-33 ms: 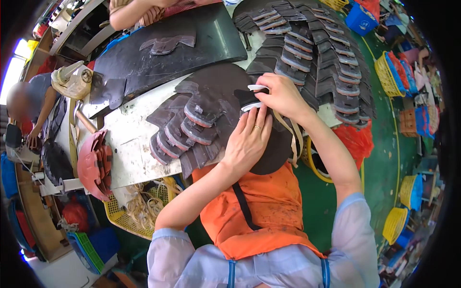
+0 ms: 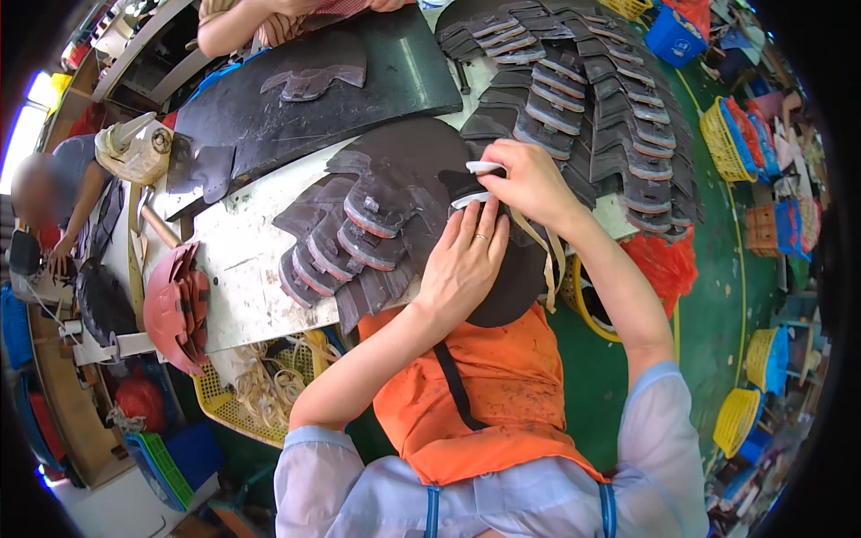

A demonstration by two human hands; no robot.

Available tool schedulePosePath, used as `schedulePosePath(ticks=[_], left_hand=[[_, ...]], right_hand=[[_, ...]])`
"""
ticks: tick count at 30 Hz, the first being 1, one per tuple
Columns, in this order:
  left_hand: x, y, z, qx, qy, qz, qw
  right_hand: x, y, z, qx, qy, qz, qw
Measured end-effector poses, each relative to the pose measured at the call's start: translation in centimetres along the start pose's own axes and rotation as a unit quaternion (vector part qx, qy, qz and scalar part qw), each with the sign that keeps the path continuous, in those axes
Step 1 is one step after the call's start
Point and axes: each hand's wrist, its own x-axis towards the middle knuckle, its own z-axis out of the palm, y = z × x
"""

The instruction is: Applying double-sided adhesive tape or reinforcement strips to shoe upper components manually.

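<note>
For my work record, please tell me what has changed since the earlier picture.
A co-worker's bare forearm at the top shifted slightly left, and a co-worker's bare hand has appeared right of it. The right hand still pinches a narrow white strip; the left hand still rests on a small black white-edged piece.

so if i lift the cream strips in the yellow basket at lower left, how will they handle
The cream strips look floppy, since they bend into loops. They are probably light, being narrow and thin-looking. Pulling one may drag others along, as they cross in a tangle.
</note>
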Motion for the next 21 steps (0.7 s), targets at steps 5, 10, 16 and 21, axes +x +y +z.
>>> schedulePosePath(ticks=[5, 10, 16, 21], left_hand=[[-0.8, -0.4, 0.2, -0.100, -0.026, -0.024, 0.994], [-1.9, -0.2, 0.7, -0.106, 0.120, -0.076, 0.984], [-2.0, -0.3, 1.6, -0.154, 0.183, -0.129, 0.962], [-1.9, -0.3, 1.3, -0.169, 0.154, -0.120, 0.966]], right_hand=[[-5.1, -2.2, 0.4, -0.024, -0.001, -0.134, 0.991], [-6.2, -1.8, 0.9, -0.054, 0.017, -0.153, 0.987], [-6.1, -1.9, 1.4, -0.170, 0.008, -0.213, 0.962], [-6.1, -2.3, 1.6, -0.207, 0.000, -0.197, 0.958]])
